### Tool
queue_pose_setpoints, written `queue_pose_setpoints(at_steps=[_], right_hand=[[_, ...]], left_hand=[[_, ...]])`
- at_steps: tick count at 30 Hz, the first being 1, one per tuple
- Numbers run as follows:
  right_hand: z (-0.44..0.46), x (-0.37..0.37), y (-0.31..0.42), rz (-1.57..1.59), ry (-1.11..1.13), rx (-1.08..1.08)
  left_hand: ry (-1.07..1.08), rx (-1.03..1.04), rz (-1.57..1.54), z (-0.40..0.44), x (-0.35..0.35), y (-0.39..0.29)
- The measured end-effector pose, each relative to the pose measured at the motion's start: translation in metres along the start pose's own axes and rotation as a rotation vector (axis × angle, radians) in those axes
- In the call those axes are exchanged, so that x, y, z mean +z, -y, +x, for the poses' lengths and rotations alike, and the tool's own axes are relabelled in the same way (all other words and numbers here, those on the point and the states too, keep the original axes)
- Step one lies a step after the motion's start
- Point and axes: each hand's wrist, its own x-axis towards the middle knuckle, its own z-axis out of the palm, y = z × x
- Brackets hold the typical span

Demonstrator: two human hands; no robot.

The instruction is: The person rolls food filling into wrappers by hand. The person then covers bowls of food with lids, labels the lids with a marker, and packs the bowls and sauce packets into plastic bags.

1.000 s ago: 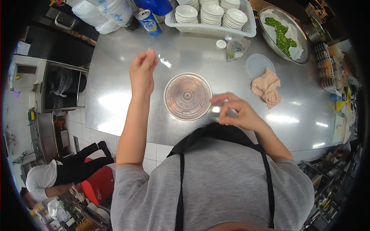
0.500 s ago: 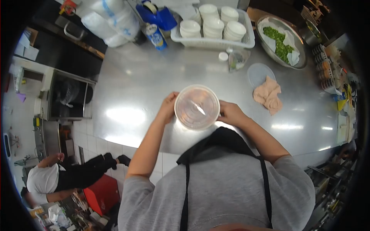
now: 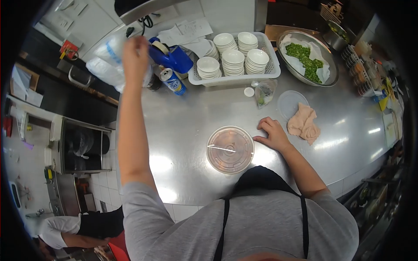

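A round tub with a clear plastic lid point(image 3: 230, 150) stands on the steel table in front of me. Just right of it, my right hand point(image 3: 275, 134) rests on the metal, thumb at the tub's edge and the other fingers apart from the thumb, gripping nothing. My left hand point(image 3: 136, 54) is raised at the far left, over white plastic bags point(image 3: 102, 67) and beside a blue tape dispenser point(image 3: 176, 60). Motion smears its fingers, so whether anything is in them cannot be made out. A blue and yellow can point(image 3: 173, 82) stands below the dispenser.
A white basket point(image 3: 237, 79) holds stacks of small white bowls point(image 3: 233, 58). Right of it is a steel bowl point(image 3: 333, 76) with chopped greens point(image 3: 305, 56). A tan cloth point(image 3: 303, 124) overlaps a loose lid point(image 3: 289, 102). Another person point(image 3: 93, 228) is at lower left.
Both hands have let go of the lidded tub, which now stands on the table. My left hand has swung up and left toward the bags. My right hand has shifted slightly right.
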Motion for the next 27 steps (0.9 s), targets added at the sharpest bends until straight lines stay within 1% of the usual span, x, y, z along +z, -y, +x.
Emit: queue_pose_setpoints(at_steps=[1, 3, 4, 5, 7, 8, 10, 11, 12, 13, 14, 16, 17, 19, 20, 21, 24, 27], right_hand=[[0.0, 0.001, 0.0, 0.001, -0.016, 0.029], [-0.001, 0.003, -0.002, 0.002, -0.033, 0.054], [-0.001, 0.005, -0.004, 0.007, -0.043, 0.067], [-0.001, 0.006, -0.005, 0.002, -0.054, 0.078], [-0.002, 0.007, -0.007, -0.026, -0.037, 0.061], [-0.003, 0.007, -0.007, -0.033, -0.046, 0.073], [-0.002, 0.007, -0.005, -0.045, -0.043, 0.07], [-0.002, 0.006, -0.005, -0.052, -0.047, 0.079], [-0.001, 0.007, -0.005, -0.041, -0.051, 0.07], [-0.001, 0.007, -0.004, -0.03, -0.056, 0.062], [-0.001, 0.007, -0.003, -0.035, -0.063, 0.07], [-0.001, 0.006, -0.003, -0.032, -0.044, 0.092], [-0.001, 0.006, -0.002, -0.034, -0.047, 0.099], [0.0, 0.006, -0.002, -0.043, -0.039, 0.09], [0.0, 0.006, -0.001, -0.043, -0.037, 0.091], [0.0, 0.005, 0.0, -0.043, -0.03, 0.091], [0.001, 0.005, 0.0, -0.053, -0.032, 0.098], [-0.001, 0.006, -0.001, -0.055, -0.039, 0.092]], left_hand=[[0.005, 0.007, -0.013, 0.019, 0.004, 0.015], [0.435, -0.31, 0.102, 0.056, 0.012, 0.048], [0.441, -0.298, 0.094, 0.064, 0.032, 0.086], [0.59, -0.159, 0.225, 0.058, 0.066, 0.138], [0.736, 0.006, 0.348, 0.053, 0.105, 0.169], [0.603, -0.063, 0.478, 0.052, 0.114, 0.168], [0.464, -0.125, 0.594, 0.055, 0.125, 0.169], [0.411, -0.206, 0.392, 0.057, 0.126, 0.166], [0.359, -0.285, 0.191, 0.059, 0.136, 0.177], [0.485, -0.149, 0.445, 0.065, 0.139, 0.191], [0.485, -0.139, 0.438, 0.067, 0.141, 0.185], [-0.183, -0.477, -0.538, 0.065, 0.143, 0.174], [-0.178, -0.475, -0.543, 0.068, 0.136, 0.161], [-0.367, -0.285, -0.841, 0.075, 0.119, 0.143], [-0.366, -0.288, -0.84, 0.076, 0.12, 0.15], [-0.427, -0.211, -0.535, 0.081, 0.121, 0.156], [-0.458, -0.042, -0.238, 0.09, 0.124, 0.168], [-0.362, -0.05, -0.104, 0.081, 0.121, 0.166]])
